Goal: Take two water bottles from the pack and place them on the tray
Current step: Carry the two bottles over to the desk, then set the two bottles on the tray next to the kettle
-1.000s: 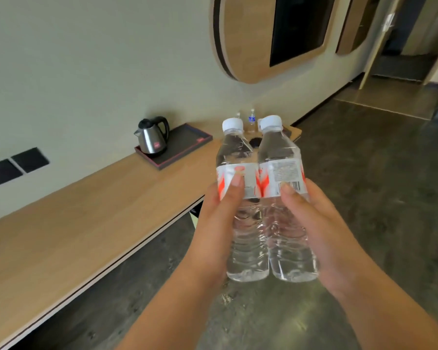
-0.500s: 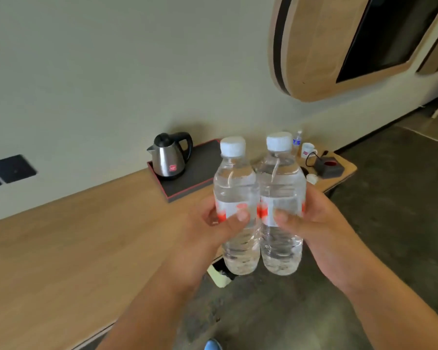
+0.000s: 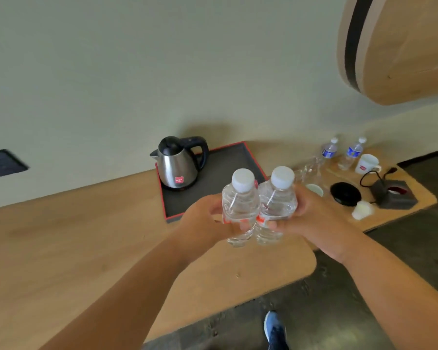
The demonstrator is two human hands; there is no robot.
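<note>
Two clear water bottles with white caps and red-and-white labels are held upright side by side above the wooden counter. My left hand (image 3: 205, 219) grips the left water bottle (image 3: 239, 205). My right hand (image 3: 314, 218) grips the right water bottle (image 3: 276, 203). Both bottles hover at the near right corner of the dark tray (image 3: 228, 162) with its red rim. The pack is out of view.
A steel kettle (image 3: 178, 164) stands on the tray's left half. To the right on the counter (image 3: 74, 236) are two blue-labelled bottles (image 3: 329, 150), a white mug (image 3: 367, 164), a black round base (image 3: 345, 194), a small dark box with a cable (image 3: 396, 195), and small cups. A blue shoe (image 3: 274, 329) is on the floor.
Both hands have carried the two bottles forward and down over the counter toward the tray. The view has swung closer to the counter and tilted more steeply down.
</note>
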